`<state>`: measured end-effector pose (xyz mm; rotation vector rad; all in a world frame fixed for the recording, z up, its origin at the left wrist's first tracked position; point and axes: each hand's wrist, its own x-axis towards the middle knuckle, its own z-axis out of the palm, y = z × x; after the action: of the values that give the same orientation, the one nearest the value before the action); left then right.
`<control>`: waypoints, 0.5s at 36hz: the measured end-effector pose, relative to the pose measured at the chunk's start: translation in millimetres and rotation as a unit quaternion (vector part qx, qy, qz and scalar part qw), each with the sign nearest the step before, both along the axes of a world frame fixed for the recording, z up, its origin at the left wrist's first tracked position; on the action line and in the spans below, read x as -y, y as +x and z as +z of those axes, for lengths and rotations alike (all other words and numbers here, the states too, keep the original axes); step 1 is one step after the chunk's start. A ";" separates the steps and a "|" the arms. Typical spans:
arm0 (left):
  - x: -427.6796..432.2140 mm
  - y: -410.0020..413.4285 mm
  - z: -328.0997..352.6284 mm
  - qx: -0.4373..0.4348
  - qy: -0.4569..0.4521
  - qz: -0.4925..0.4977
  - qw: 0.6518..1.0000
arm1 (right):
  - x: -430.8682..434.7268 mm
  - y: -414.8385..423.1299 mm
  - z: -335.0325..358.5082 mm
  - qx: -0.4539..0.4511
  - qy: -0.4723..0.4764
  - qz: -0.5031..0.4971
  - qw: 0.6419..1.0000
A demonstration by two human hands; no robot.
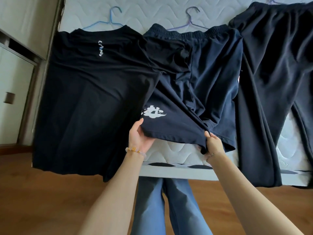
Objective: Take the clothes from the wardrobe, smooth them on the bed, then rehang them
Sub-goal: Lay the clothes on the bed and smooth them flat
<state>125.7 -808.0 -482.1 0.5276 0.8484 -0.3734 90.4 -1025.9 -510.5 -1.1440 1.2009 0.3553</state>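
Three dark garments lie side by side on the quilted mattress. A black T-shirt on a blue hanger is at the left, its hem hanging over the bed edge. Navy shorts with a white print, on a purple hanger, are in the middle. Black trousers are at the right. My left hand grips the hem of the shorts' left leg at its left corner. My right hand pinches the same hem at its right corner, and the cloth is stretched between them.
A wardrobe or cabinet front stands at the left beside the bed. Wooden floor lies below the bed edge. My legs in blue jeans stand against the mattress side.
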 end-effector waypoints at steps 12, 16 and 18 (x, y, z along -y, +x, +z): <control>-45.6 -15.7 19.9 0.031 0.395 -0.236 0.887 | 21.4 -21.2 1.8 0.012 -0.140 0.084 0.987; -53.5 -10.2 39.2 0.106 0.455 -0.279 0.839 | 13.1 -30.8 -0.2 0.023 -0.169 0.084 0.982; -52.1 -9.7 44.8 0.111 0.462 -0.283 0.833 | 6.9 -35.6 -0.8 0.030 -0.178 0.054 0.982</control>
<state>116.0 -755.8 -437.4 1.7219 0.5856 -0.4115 54.8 -1032.8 -511.3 -1.5231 1.1809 0.1892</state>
